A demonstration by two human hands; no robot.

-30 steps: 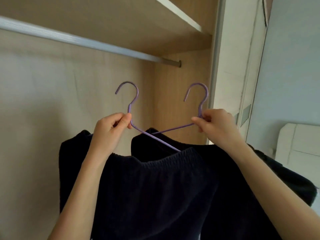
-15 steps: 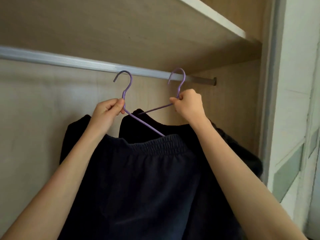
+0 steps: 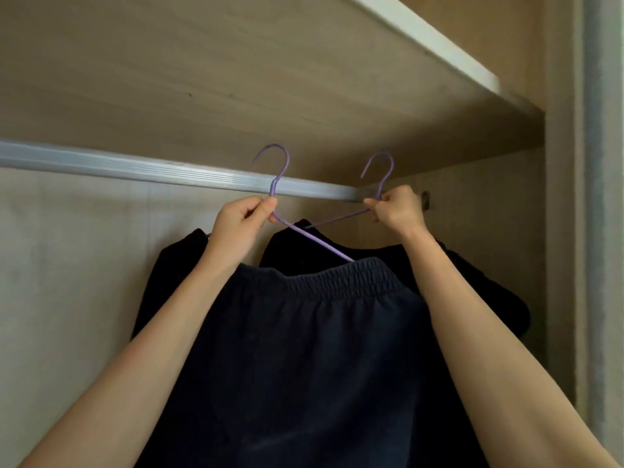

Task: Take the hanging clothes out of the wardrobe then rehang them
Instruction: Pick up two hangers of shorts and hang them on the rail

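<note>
Two purple hangers carry dark clothes inside the wardrobe. My left hand (image 3: 241, 219) pinches the neck of the left hanger (image 3: 278, 179), which holds dark navy trousers with an elastic waistband (image 3: 304, 332). My right hand (image 3: 396, 211) grips the neck of the right hanger (image 3: 383, 170), which bears a black garment (image 3: 472, 282) behind the trousers. Both hooks reach up level with the silver rail (image 3: 135, 168), in front of it; whether either hook rests on it I cannot tell.
A wooden shelf (image 3: 236, 79) with a white front edge runs just above the rail. The wardrobe's right side panel (image 3: 560, 265) stands close to the right hanger. The pale back wall (image 3: 67, 265) lies behind the clothes.
Both hands have lifted the hangers up and into the wardrobe; the hooks, well below the rail a second ago, now reach its height. The view has turned from the room towards the wardrobe.
</note>
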